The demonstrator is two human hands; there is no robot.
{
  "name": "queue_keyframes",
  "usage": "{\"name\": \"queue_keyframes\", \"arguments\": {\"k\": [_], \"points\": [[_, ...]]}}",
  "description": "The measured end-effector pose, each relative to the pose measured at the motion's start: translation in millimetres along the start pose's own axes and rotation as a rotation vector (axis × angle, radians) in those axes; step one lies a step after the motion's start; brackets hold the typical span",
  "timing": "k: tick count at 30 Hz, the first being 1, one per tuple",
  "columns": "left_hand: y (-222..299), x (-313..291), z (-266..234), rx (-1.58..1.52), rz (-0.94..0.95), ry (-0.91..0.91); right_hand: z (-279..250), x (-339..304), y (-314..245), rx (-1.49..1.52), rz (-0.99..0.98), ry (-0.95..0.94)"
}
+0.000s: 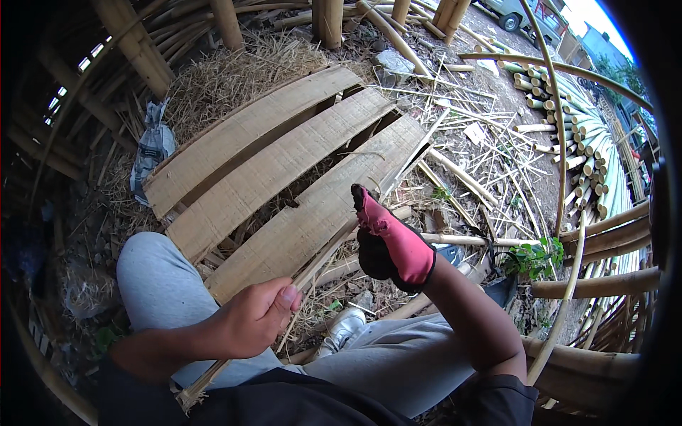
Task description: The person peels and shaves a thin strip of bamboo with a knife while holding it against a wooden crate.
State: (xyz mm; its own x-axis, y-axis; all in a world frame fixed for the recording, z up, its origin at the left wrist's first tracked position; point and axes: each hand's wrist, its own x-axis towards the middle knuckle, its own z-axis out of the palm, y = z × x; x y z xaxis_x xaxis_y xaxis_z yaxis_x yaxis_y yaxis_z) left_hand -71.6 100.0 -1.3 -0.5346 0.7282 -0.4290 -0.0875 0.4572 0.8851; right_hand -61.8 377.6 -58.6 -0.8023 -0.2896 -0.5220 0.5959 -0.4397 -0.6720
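A long, thin bamboo strip [323, 257] slants from my lap up to the right across the planks. My bare left hand [257, 318] is closed round it, thumb on top, and its frayed lower end [192, 395] sticks out below the fist. Farther up the strip is my right hand [393, 245], in a pink and black glove, its fingers curled and the thumb pointing up. The strip runs into this grip, though the glove hides the exact hold. Under the strip lie wide wooden planks [277, 165] with gaps between them.
Dry straw [213, 92] and bamboo shavings [490, 153] litter the ground. Bamboo poles [590, 160] are stacked at the right. Upright bamboo posts [226, 25] stand at the back. A crumpled sack [151, 153] lies left of the planks, and a leafy plant [534, 259] grows at right.
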Motion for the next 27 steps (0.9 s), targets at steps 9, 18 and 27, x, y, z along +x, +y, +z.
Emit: {"name": "queue_keyframes", "arguments": {"k": [9, 18, 27], "points": [[13.0, 0.6, -23.0, -0.326, -0.060, -0.007, 1.8, -34.9, -35.2, -1.593, 0.096, -0.269], [14.2, -1.3, -23.2, -0.429, -0.168, -0.080, -21.9, -31.4, -23.6, -1.486, -0.318, 0.353], [1.3, 1.2, -12.7, -0.535, -0.315, -0.282, -24.0, -14.4, -32.5, -1.141, -1.210, 0.652]]}}
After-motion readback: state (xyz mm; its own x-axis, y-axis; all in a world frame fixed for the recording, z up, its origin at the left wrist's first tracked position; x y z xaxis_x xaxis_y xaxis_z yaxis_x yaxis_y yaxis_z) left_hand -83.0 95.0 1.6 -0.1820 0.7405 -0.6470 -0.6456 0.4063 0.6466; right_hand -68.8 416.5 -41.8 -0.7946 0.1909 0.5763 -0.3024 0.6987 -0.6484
